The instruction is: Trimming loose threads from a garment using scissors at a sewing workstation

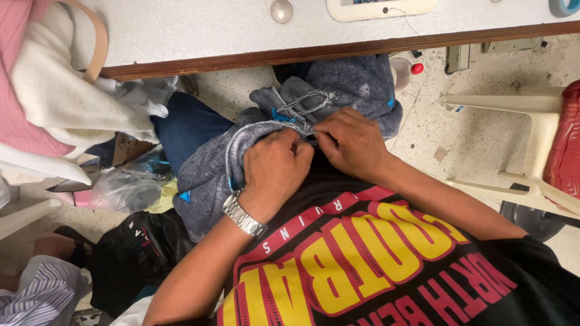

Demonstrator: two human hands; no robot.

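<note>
the grey garment (241,157) lies bunched in your lap, just below the table edge (302,54). your left hand (275,172) is clenched on a fold of it, and your right hand (350,142) pinches the seam right beside it. keep both grips close together and the fabric taut between them, so the loose stitching (305,102) stays visible.

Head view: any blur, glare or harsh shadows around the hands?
Head view: lighting even and soft, no glare; left hand and right hand sharp on the grey fleece garment; silver metal wristwatch shows small highlights; wide-lens bending along the brown wooden table edge.
</note>
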